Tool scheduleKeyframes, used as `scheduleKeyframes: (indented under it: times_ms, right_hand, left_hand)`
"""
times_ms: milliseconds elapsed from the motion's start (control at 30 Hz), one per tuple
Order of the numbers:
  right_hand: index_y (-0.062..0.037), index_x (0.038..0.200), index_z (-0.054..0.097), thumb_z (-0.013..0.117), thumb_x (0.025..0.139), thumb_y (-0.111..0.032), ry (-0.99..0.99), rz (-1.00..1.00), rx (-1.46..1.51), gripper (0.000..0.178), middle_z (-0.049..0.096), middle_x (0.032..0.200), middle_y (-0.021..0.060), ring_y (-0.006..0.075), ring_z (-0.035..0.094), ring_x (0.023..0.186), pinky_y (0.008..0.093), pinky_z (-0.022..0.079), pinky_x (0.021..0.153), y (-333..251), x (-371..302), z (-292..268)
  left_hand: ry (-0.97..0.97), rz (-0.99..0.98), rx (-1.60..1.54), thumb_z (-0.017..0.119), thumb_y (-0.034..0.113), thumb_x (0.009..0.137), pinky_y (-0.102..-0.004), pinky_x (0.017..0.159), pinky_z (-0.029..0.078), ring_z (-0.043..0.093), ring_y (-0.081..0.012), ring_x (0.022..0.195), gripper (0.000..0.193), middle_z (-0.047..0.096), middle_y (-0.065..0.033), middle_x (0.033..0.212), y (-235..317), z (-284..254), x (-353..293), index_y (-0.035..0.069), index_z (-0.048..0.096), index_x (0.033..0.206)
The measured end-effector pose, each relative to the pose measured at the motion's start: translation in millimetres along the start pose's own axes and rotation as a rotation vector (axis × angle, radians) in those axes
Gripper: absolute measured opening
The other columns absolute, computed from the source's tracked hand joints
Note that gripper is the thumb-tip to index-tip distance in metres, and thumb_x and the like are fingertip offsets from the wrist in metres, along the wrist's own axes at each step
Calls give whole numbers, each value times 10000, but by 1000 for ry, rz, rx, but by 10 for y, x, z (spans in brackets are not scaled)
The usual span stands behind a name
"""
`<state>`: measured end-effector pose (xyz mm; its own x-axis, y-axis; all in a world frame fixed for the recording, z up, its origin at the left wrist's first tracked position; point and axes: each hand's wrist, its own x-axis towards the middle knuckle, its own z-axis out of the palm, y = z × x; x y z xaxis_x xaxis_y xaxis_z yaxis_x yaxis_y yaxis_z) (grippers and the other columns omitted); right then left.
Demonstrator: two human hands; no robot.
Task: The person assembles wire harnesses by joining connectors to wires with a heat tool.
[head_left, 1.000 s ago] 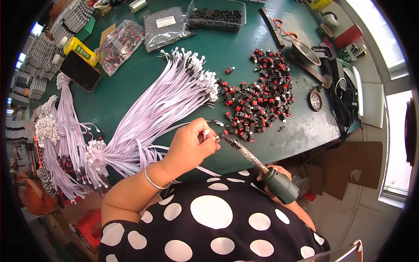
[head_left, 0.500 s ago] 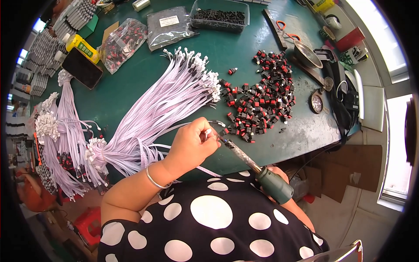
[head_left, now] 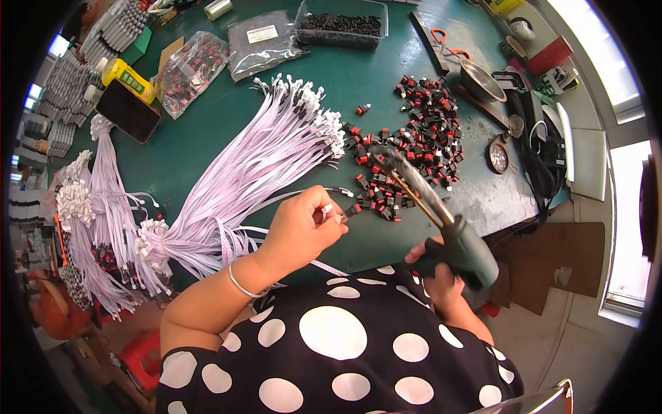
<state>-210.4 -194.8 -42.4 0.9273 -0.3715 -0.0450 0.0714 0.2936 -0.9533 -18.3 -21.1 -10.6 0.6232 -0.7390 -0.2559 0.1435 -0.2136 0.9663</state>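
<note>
My left hand [head_left: 303,224] pinches a small black-and-red rocker switch [head_left: 350,212] at its fingertips, with a bit of white wire or connector [head_left: 327,209] between the fingers. My right hand [head_left: 445,283] is wrapped round the grip of a green soldering gun [head_left: 470,254]. Its long metal barrel points up and left, over a heap of similar black-and-red switches [head_left: 414,138], apart from my left hand. Beyond my left hand lies a fanned bundle of pale pinkish-white flat cables [head_left: 248,162] with white connectors at their ends.
More cable bundles [head_left: 110,186] hang over the left edge near a phone [head_left: 129,112] and yellow bottle [head_left: 127,77]. Bags of parts [head_left: 192,72] and a clear tub of black pieces [head_left: 341,31] stand at the back. Scissors [head_left: 448,45] and a metal bowl [head_left: 481,81] are far right.
The soldering gun has swung up and right, its tip away from the switch in my left hand. My left hand has stayed almost still.
</note>
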Motion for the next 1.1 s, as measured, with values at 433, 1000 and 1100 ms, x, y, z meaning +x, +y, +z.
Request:
scheduleKeyframes:
  times_ms: [433,1000,1100]
  right_hand:
    - [-30,973,558,607,736,-8,59,104,-167,243,560,859,19,90,520,773,240,437,691,-50,585,636]
    - [-17,963,544,621,757,-6,167,36,-37,221,556,868,17,90,518,786,234,432,686,99,547,556]
    - [-6,992,522,605,757,-3,163,5,-118,249,557,872,41,100,523,727,231,438,612,45,533,585]
  left_hand:
    - [-38,83,166,645,53,724,-224,579,467,581,-113,636,216,585,-83,844,128,-39,-131,15,517,894]
    - [-30,375,505,616,-13,731,-241,562,459,571,-155,659,101,538,-85,793,99,34,-40,-14,575,823]
    - [-64,288,449,618,-15,729,-237,576,460,567,-155,664,102,535,-80,792,103,48,-16,-14,574,821]
